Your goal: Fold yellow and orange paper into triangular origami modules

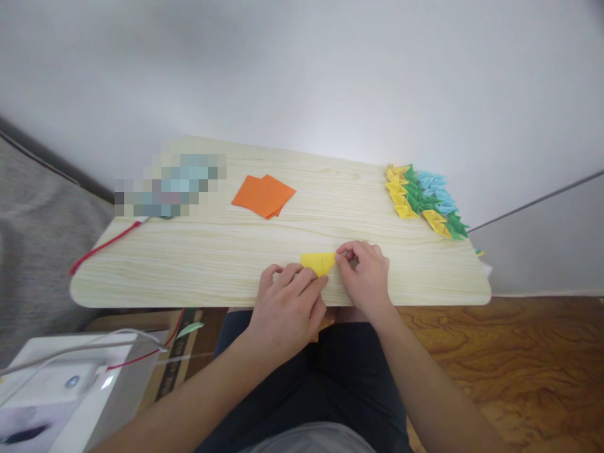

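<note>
A small piece of folded yellow paper (319, 261) lies near the front edge of the table, its long straight side facing away from me. My left hand (291, 296) rests over its near left part, fingers bent and pressing it against the tabletop. Thumb and forefinger of my right hand (363, 270) pinch the paper's right corner. Part of the paper is hidden under my left fingers. Beyond it lie a few overlapping orange paper squares (264, 196).
Several folded paper pieces in yellow, green and blue (422, 198) are grouped at the table's right end. A blurred-out object with a red cable (106, 244) lies at the left. The pale wooden table (189, 264) meets a white wall. Below left stands a white box (117, 377).
</note>
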{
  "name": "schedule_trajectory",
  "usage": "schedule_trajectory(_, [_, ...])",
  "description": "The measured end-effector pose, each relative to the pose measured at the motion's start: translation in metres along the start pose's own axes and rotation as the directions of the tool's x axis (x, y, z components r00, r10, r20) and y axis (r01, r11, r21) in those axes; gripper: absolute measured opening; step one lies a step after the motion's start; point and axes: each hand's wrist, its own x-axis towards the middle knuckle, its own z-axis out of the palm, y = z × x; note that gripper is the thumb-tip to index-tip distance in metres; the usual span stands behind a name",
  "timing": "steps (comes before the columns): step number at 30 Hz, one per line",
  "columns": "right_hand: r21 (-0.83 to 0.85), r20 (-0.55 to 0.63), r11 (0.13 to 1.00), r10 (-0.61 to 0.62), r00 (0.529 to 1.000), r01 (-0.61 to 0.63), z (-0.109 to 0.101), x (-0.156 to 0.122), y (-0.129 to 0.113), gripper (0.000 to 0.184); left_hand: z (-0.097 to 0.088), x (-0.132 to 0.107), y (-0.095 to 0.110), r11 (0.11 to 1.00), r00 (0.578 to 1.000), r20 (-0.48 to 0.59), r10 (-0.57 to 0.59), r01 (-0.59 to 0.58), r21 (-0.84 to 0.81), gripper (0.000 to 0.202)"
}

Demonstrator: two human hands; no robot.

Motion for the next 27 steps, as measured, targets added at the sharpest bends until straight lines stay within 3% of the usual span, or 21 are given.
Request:
schedule_trajectory(7, [-0.004, -0.060, 0.999, -0.049, 0.997, 0.049, 0.002, -0.006, -0.005, 0.009, 0.001, -0.002, 0.011, 0.999, 0.999, 0.000, -0.046, 0.046, 0.016, 0.028])
schedule_trajectory(15, [0.132, 0.008, 0.949, -0.290, 0.957, 0.286, -0.002, -0.006, 0.001, 0.009, -0.001, -0.002, 0.015, 0.997, 0.997, 0.010, -0.083, 0.083, -0.010, 0.029])
schedule_trajectory(21, [0.167, 0.026, 0.927, -0.346, 0.938, 0.337, 0.003, -0.001, 0.012, 0.008, -0.003, -0.007, -0.006, 0.988, 0.995, -0.017, -0.096, 0.093, -0.126, 0.033])
schedule_trajectory(27, [0.184, 0.036, 0.919, -0.361, 0.932, 0.349, 0.004, -0.005, 0.016, 0.012, 0.001, -0.002, -0.033, 0.992, 0.997, -0.070, -0.035, 0.026, -0.125, 0.028])
